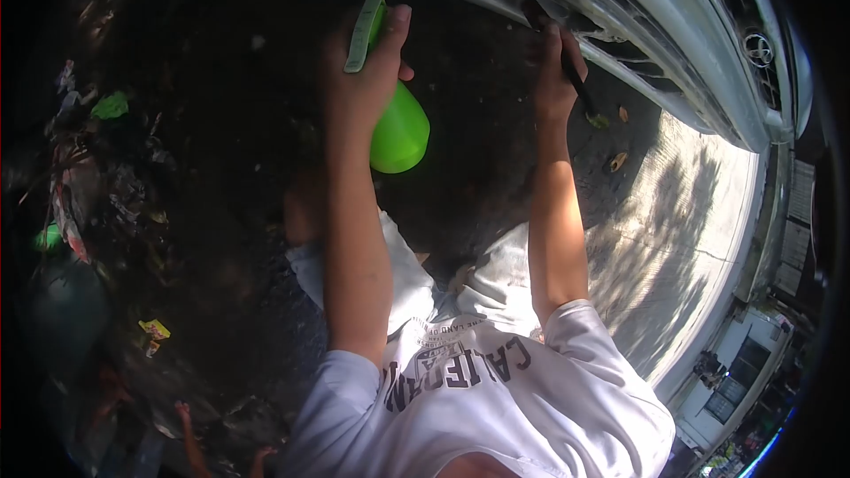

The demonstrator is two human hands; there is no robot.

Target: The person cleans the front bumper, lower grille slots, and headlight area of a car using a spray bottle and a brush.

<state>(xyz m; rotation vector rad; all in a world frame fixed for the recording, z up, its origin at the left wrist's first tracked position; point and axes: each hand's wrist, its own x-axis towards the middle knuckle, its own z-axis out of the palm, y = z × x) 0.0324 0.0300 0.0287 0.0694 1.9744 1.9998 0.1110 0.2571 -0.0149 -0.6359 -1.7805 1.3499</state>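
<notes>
My left hand (370, 71) is closed around the neck of a bright green spray bottle (400, 133), its light green trigger head (365, 34) pointing up and away from me. The bottle hangs in the air above dark ground. My right hand (560, 71) grips a long black-handled brush (574, 78), whose dark, blurred head is up against the lower edge of a silver car bumper (620, 9). Shade hides some of the fingers of both hands.
The car's grille with a round emblem (758, 50) is at the upper right. Litter (80, 177) and a yellow wrapper (154, 330) lie on the left. Dry leaves (618, 161) dot the ground near sunlit concrete (682, 230).
</notes>
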